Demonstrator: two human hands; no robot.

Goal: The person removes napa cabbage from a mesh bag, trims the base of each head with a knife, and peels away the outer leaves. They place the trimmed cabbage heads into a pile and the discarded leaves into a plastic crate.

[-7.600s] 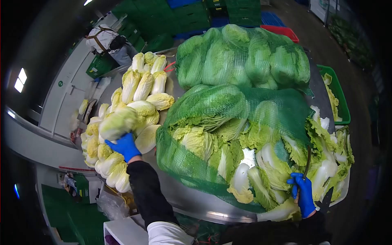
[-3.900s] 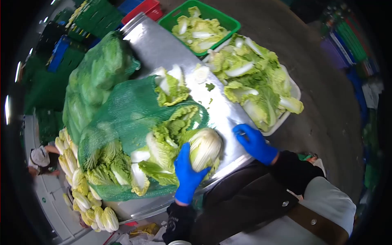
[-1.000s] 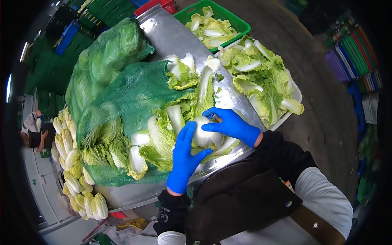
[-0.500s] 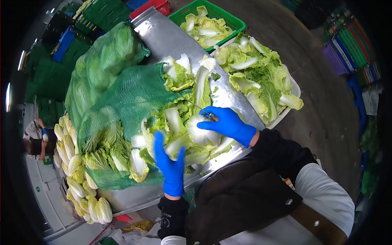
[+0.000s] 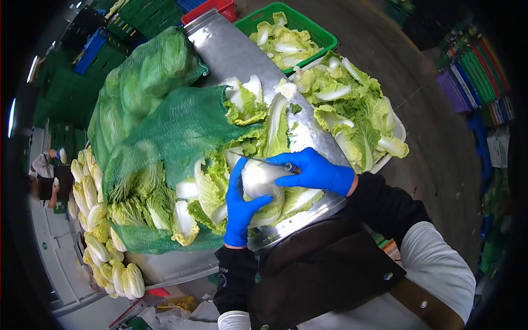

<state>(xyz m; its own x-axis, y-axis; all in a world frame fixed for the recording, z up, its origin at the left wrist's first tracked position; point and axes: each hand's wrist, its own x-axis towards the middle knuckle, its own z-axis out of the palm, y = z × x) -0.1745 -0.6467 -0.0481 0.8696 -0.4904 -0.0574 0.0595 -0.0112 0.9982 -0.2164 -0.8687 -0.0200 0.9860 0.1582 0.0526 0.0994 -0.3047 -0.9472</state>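
Note:
My left hand [image 5: 239, 212], in a blue glove, is wrapped round the near left side of a napa cabbage [image 5: 259, 180], its pale base facing up. A knife [image 5: 292, 167] is gripped in my gloved right hand [image 5: 322, 171], the blade lying across the top of the cabbage towards my left fingertips. Loose cabbage leaves [image 5: 187, 224] are strewn around and under both hands. Just left of them, an open green mesh bag [image 5: 176, 129] spreads over the metal table [image 5: 223, 49], with more napa cabbages [image 5: 151, 201] at its mouth.
A full mesh sack [image 5: 146, 82] stands at the back left. Leaves fill a green crate [image 5: 329, 43] and a white tub [image 5: 400, 129] beyond the table's right edge. Whole cabbages [image 5: 99, 247] are piled along the left. Another person [image 5: 47, 170] stands far left.
My left hand has moved from in front of the cabbage onto its side and closed round it. The knife has swung to lie across the cabbage's top.

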